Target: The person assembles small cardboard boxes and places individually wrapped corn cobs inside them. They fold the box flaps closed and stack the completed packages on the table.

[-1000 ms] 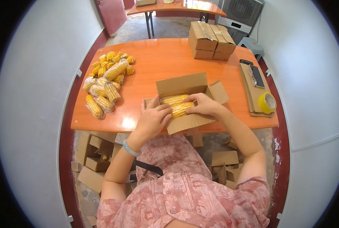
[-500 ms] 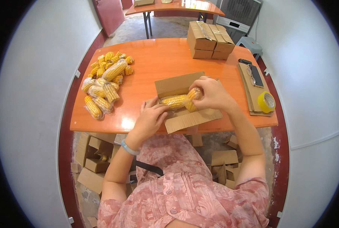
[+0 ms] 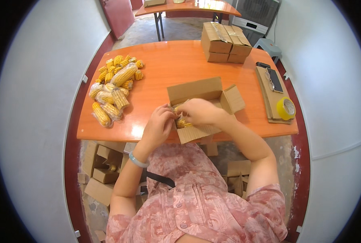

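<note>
An open cardboard box stands near the table's front edge, its flaps raised or folded outward. My right hand reaches into its left end, fingers bent and closed around a corn cob there, which they largely hide. Yellow kernels of a corn cob show below these fingers. At the box's left end, my left hand grips the cardboard edge with bent fingers, close to the right fingertips. To the left lies a heap of corn cobs, whole and cut, several in clear plastic wrap.
Closed cardboard boxes stand together at the back right. Flat cardboard at the right edge carries a phone, glasses and a yellow tape roll. Opened cartons lie on the floor below the table.
My right hand has moved left and down into the box with the corn cob it held up. The box's right flap now shows. My left fingers have curled in at the left end.
</note>
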`<state>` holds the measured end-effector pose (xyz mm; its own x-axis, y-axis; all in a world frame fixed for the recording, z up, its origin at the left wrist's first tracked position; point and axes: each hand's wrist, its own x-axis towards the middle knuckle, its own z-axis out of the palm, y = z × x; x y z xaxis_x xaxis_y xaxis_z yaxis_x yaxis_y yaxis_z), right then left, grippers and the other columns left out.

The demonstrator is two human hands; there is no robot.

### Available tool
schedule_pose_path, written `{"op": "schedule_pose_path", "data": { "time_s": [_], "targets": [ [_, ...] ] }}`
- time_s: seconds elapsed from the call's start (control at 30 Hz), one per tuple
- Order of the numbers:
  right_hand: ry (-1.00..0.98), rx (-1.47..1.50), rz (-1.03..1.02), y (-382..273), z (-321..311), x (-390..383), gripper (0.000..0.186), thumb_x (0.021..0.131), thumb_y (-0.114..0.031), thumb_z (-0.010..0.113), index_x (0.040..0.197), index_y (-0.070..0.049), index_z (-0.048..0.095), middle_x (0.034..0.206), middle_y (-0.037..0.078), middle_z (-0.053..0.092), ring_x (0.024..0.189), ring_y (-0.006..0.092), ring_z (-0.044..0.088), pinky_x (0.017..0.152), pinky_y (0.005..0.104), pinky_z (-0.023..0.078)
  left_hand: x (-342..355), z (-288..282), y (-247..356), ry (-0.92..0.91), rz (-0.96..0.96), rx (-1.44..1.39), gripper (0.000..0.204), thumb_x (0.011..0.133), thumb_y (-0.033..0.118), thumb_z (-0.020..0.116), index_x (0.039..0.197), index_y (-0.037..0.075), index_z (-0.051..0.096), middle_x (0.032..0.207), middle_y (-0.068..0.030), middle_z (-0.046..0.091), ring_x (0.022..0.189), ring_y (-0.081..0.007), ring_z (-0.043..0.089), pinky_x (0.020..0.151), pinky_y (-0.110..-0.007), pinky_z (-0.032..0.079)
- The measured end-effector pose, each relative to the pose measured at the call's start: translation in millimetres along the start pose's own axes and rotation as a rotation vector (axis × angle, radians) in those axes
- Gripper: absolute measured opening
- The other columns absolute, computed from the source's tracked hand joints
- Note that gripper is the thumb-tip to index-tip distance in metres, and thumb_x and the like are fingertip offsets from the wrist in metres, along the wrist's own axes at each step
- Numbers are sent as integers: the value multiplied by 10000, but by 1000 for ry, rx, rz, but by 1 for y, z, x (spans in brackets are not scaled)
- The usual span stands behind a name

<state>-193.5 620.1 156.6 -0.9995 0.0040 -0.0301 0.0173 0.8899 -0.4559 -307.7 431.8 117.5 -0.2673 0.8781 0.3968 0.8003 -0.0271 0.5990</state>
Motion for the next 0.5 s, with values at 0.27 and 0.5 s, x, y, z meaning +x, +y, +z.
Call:
{"op": "schedule_pose_path", "data": {
  "time_s": [0.27,0.5],
  "targets": [
    [97,-1,365,70,-5,-42,368,841,-161,693,1142,49,661,936,171,720,882,312,692,785,398,541,-1,15,11,28,-23,99,364,884,155,696,1232,57,647,1368,-159,560,1336,-441,446,1091,-525,383],
    [152,173,333,72,5,-44,343,838,-133,671,1135,37,660,951,191,700,930,328,673,845,416,530,10,18,31,-135,16,336,376,956,257,636,1306,119,647,1390,-103,589,1432,-390,372,1148,-650,235]
  ]
}}
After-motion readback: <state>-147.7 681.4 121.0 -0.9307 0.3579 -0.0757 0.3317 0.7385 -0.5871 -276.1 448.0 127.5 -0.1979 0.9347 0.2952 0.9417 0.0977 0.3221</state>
